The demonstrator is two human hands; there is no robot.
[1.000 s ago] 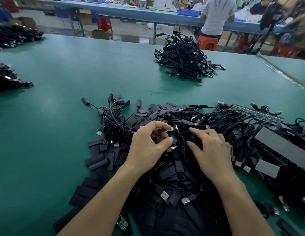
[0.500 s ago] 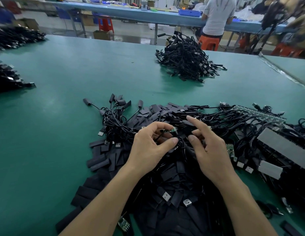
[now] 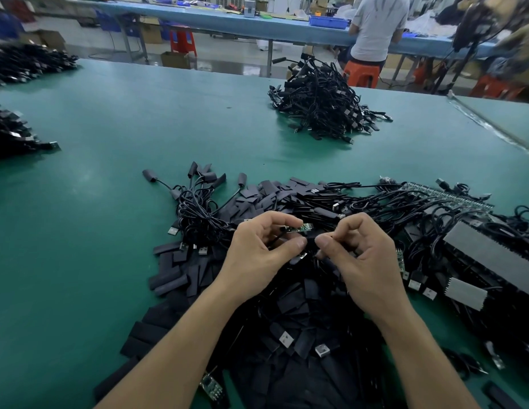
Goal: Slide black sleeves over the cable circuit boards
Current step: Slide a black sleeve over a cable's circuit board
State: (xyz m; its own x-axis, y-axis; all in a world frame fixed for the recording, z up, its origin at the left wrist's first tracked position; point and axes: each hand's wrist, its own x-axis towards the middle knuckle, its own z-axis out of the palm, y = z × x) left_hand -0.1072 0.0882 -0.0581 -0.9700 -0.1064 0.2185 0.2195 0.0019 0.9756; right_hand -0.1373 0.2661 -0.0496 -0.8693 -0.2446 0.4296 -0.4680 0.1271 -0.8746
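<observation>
The left hand (image 3: 257, 255) pinches a small green circuit board (image 3: 298, 228) above the heap of black sleeves (image 3: 169, 278) on the green worktop (image 3: 109, 172). The right hand (image 3: 366, 261), just beside it, presses its thumb to a curled forefinger; whether it holds a sleeve cannot be told.

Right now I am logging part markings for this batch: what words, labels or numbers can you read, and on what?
None legible anywhere in this view.
Green circuit board in the left hand: markings too small to read.
Circuit board lying nearest the camera: blurred, unreadable.
Back of the white shirt: a grey print, no readable letters.
</observation>
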